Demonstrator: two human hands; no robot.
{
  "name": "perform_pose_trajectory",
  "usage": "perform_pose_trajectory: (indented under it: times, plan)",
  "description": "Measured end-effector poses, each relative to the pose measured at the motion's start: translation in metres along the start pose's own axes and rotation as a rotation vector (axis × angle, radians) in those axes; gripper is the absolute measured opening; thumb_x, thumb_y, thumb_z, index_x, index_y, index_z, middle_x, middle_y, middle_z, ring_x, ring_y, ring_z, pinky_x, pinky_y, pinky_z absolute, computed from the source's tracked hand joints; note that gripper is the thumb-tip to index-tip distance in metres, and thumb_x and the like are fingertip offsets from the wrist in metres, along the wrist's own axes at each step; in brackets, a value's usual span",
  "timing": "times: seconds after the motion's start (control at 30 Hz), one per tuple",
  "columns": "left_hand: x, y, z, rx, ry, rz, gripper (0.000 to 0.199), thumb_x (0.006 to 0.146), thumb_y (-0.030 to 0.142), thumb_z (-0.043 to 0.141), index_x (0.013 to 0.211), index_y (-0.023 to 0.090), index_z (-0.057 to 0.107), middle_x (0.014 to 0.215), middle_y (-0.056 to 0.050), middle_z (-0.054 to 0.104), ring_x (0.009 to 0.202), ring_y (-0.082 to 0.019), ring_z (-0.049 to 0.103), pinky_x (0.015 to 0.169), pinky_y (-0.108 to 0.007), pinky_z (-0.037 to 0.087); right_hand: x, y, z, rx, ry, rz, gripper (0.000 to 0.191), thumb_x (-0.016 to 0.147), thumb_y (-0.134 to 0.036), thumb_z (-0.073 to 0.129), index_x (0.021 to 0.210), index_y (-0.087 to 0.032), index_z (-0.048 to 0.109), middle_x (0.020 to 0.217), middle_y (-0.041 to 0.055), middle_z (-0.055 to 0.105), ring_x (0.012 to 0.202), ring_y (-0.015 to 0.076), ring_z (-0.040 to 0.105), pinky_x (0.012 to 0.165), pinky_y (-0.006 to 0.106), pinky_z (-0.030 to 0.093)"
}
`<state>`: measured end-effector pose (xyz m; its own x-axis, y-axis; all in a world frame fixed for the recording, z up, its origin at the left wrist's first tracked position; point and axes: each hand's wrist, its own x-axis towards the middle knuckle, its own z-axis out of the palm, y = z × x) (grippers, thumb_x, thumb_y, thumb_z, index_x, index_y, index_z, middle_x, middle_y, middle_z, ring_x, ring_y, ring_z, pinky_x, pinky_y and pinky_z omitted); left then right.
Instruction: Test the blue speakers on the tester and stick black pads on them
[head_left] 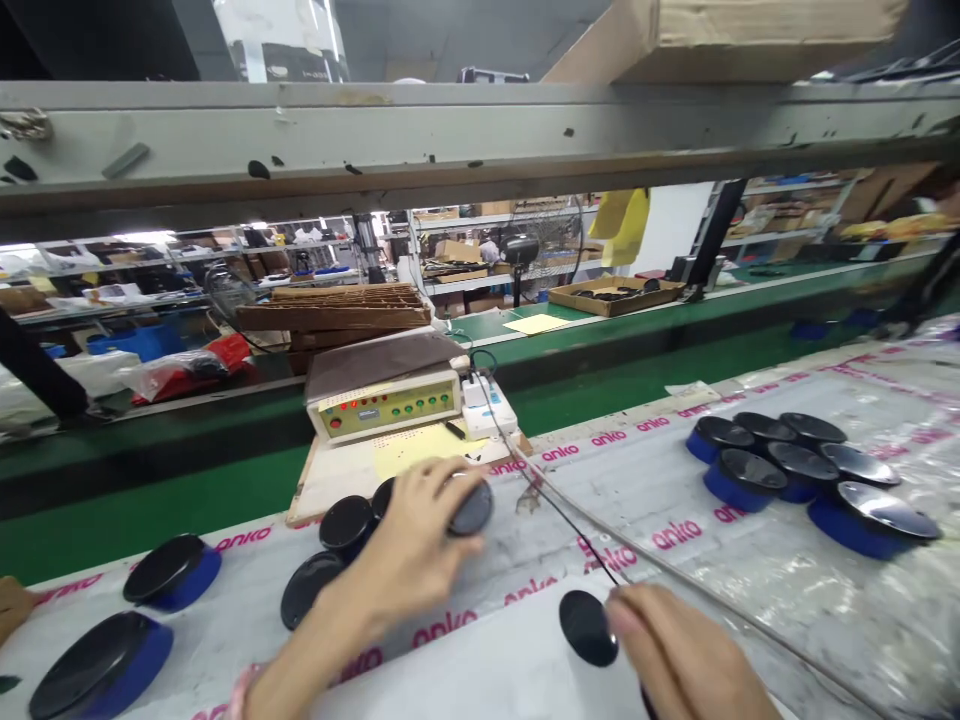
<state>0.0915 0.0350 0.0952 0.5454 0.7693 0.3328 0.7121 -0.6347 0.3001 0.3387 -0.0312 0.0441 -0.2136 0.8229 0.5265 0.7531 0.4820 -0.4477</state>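
My left hand point(420, 535) is closed, its thumb and fingers around a round black-topped piece point(472, 508), slightly blurred. Beside and behind that hand are more round black pieces point(346, 525), partly hidden by the fingers and wrist. My right hand point(686, 650) is curled at the lower right, and a thin black cable point(592, 550) runs into its fingertips. Its end is hidden in the grip. Just left of those fingers, a black oval disc point(589, 628) lies on a white surface point(480, 665) in front of me.
A tester box point(386, 405) with lit red lights stands ahead on a board. Several black-topped blue pieces point(802, 460) are grouped at right, with two more point(174, 572) at left. A grey cable point(675, 570) crosses the printed plastic sheet. A shelf beam point(480, 130) spans overhead; behind runs a green conveyor point(585, 385).
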Motion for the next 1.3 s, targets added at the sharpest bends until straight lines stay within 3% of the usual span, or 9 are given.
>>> perform_pose_trajectory:
  times: [0.17,0.3,0.43,0.57,0.7,0.77,0.93,1.03,1.3]
  plan:
    - [0.006,-0.04,0.029,0.142,0.001,-0.144,0.049,0.086,0.016,0.048,0.134,0.022,0.039,0.128,-0.01,0.052,0.117,-0.029,0.044,0.097,-0.052,0.03,0.023,0.064,-0.026,-0.423,0.254,0.554,0.028,0.093,-0.044,0.034,0.08,-0.021,0.044,0.083,0.0096,0.058,0.084,0.0258,0.058,0.074,0.036,0.047]
    - [0.004,-0.042,0.038,0.205,0.001,-0.182,0.05,0.085,0.013,0.046,0.134,0.019,0.04,0.13,-0.012,0.052,0.118,-0.031,0.044,0.096,-0.054,0.03,0.046,0.118,-0.041,-0.565,0.315,0.74,0.038,0.086,-0.039,0.042,0.098,-0.003,0.046,0.109,0.0369,0.047,0.104,0.047,0.048,0.08,0.057,0.038]
    - [0.003,-0.027,0.023,0.075,0.056,-0.221,0.049,0.089,0.022,0.047,0.137,0.023,0.039,0.14,-0.012,0.041,0.129,-0.035,0.031,0.1,-0.058,0.027,0.058,0.136,-0.053,-0.436,0.244,0.807,0.036,0.081,-0.039,0.048,0.094,-0.006,0.048,0.096,0.0318,0.056,0.09,0.0433,0.058,0.072,0.051,0.043]
    - [0.0,0.008,0.007,-0.616,-0.011,-0.228,0.041,0.094,0.044,0.041,0.132,0.029,0.045,0.14,-0.008,0.041,0.126,-0.027,0.04,0.103,-0.05,0.035,0.057,0.093,-0.053,-0.148,0.132,0.694,0.038,0.079,-0.056,0.049,0.089,-0.019,0.047,0.086,0.0124,0.064,0.079,0.0289,0.063,0.069,0.04,0.049]
    - [0.0,0.044,0.007,-1.542,-0.133,-0.409,0.06,0.092,0.061,0.025,0.138,0.025,0.036,0.135,-0.014,0.045,0.104,-0.023,0.059,0.083,-0.04,0.053,0.053,0.012,-0.036,0.437,-0.087,0.256,0.037,0.085,-0.053,0.048,0.105,-0.021,0.046,0.11,0.0082,0.061,0.099,0.021,0.06,0.08,0.032,0.05]
    - [0.0,0.053,0.006,-1.794,-0.221,-0.461,0.059,0.094,0.058,0.026,0.133,0.018,0.044,0.125,-0.015,0.055,0.093,-0.019,0.064,0.077,-0.034,0.054,0.053,-0.019,-0.031,0.475,-0.155,0.123,0.04,0.083,-0.048,0.055,0.111,-0.021,0.045,0.109,0.0076,0.061,0.097,0.0207,0.06,0.08,0.032,0.05]
    - [-0.005,0.045,-0.009,-1.874,-0.175,-0.573,0.048,0.083,0.05,0.06,0.111,0.011,0.06,0.102,-0.013,0.067,0.089,-0.022,0.067,0.085,-0.035,0.051,0.048,-0.042,-0.036,0.138,-0.027,0.017,0.02,0.096,-0.035,0.034,0.092,-0.024,0.05,0.07,-0.0006,0.06,0.06,0.0144,0.059,0.052,0.022,0.048]
    - [-0.007,0.039,-0.014,-1.832,-0.106,-0.624,0.05,0.076,0.049,0.069,0.11,0.015,0.058,0.1,-0.009,0.067,0.09,-0.021,0.066,0.085,-0.034,0.05,0.044,-0.047,-0.042,0.084,-0.008,-0.154,0.024,0.097,-0.028,0.031,0.088,-0.025,0.054,0.069,-0.0015,0.063,0.061,0.0133,0.062,0.054,0.02,0.049]
    - [-0.008,0.044,-0.017,-1.58,-0.07,-0.43,0.053,0.074,0.051,0.07,0.112,0.02,0.051,0.106,-0.006,0.059,0.097,-0.02,0.057,0.079,-0.028,0.044,0.049,-0.06,-0.036,-0.047,0.055,-0.34,0.027,0.097,-0.022,0.037,0.079,-0.02,0.057,0.061,-0.0001,0.06,0.053,0.0132,0.058,0.052,0.024,0.042]
